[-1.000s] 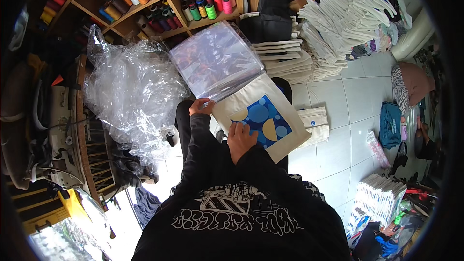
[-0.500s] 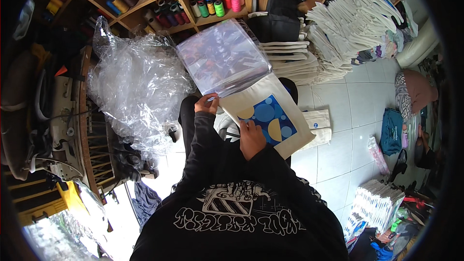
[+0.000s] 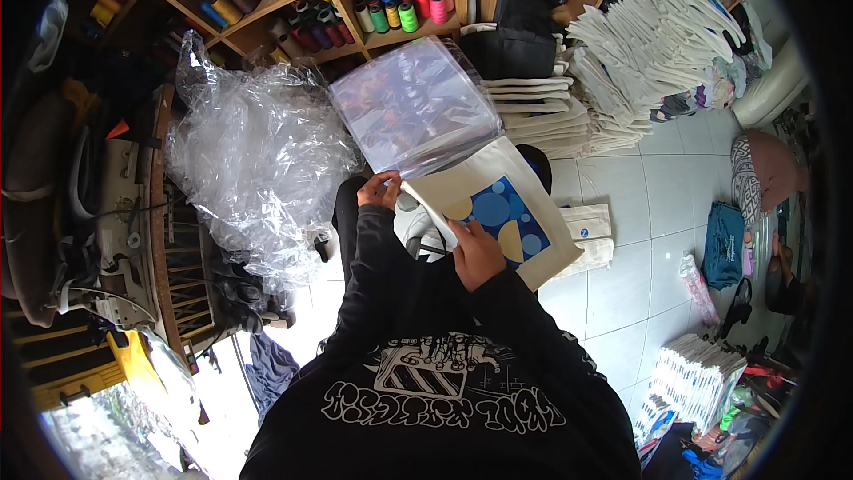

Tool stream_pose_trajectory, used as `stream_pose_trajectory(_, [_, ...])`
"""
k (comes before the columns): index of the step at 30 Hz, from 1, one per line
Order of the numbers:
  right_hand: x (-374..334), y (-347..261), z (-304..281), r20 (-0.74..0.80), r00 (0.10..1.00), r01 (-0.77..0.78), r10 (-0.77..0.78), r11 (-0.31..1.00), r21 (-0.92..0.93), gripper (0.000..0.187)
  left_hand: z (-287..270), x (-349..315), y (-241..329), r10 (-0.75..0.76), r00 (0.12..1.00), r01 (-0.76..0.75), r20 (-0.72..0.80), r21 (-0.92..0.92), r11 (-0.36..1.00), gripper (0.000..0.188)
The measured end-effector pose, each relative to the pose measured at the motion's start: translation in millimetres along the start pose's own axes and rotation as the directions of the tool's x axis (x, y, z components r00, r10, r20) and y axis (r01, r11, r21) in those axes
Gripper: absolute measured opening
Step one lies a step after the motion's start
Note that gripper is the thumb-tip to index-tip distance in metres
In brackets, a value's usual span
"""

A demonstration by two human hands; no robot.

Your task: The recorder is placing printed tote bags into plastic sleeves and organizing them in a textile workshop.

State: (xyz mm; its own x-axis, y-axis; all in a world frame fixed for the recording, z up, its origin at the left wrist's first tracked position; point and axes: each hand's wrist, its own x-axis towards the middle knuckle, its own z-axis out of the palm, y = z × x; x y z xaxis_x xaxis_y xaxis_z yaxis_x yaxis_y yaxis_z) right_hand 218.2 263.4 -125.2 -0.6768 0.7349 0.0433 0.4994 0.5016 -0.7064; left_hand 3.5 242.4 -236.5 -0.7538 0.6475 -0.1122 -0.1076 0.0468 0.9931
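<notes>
Across my lap lies a cream canvas bag with a blue print of circles and yellow half-rounds. Clear plastic bags, flat and seemingly stacked, cover its far end. My left hand pinches the near left corner where the plastic meets the canvas; whether both layers are between its fingers is hard to see. At the canvas bag's near edge, beside the print, my right hand is closed on the fabric. Its fingers lie on top of the cloth.
A big heap of crumpled clear plastic stands to the left. Shelves hold thread spools at the back. Folded cream bags are piled beyond my lap. Another cream bag and a teal bag lie on the tiled floor at right.
My right hand has shifted slightly right and down, from over the print to the canvas bag's near edge, which now lifts a little. My left hand stays at the corner.
</notes>
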Motion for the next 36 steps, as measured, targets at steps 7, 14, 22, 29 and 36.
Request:
stream_pose_trajectory(7, [-2.5, 0.2, -3.5, -0.010, 1.000, -0.017, 0.017, 0.999, 0.045, 0.043, -1.6, -3.5, 10.9, -0.041, 0.999, 0.037, 0.025, 0.151, 0.988, 0.014])
stream_pose_trajectory(14, [-0.4, -6.6, -0.5, 0.054, 0.999, 0.010, -0.007, 0.999, -0.052, 0.060, 10.9, -8.4, 4.2, -0.353, 0.934, 0.356, 0.049, -0.149, 0.922, 0.010])
stream_pose_trajectory(22, [3.9, -23.5, 19.0, 0.025, 0.965, -0.185, 0.262, 0.742, -0.644, 0.062, 11.5, -8.5, -2.5, -0.342, 0.938, 0.346, 0.059, -0.240, 0.907, 0.008])
stream_pose_trajectory(29, [4.8, -34.6, -0.6, 0.207, 0.920, -0.160, 0.333, 0.801, -0.577, 0.060, 13.7, -5.1, 1.4, -0.332, 0.942, 0.335, 0.053, -0.207, 0.919, 0.009])
stream_pose_trajectory(36, [-2.0, -38.5, -32.7, 0.183, 0.965, -0.063, 0.189, 0.842, -0.535, 0.048, 9.3, 0.3, -9.9, -0.133, 0.988, 0.142, 0.078, -0.123, 0.982, 0.011])
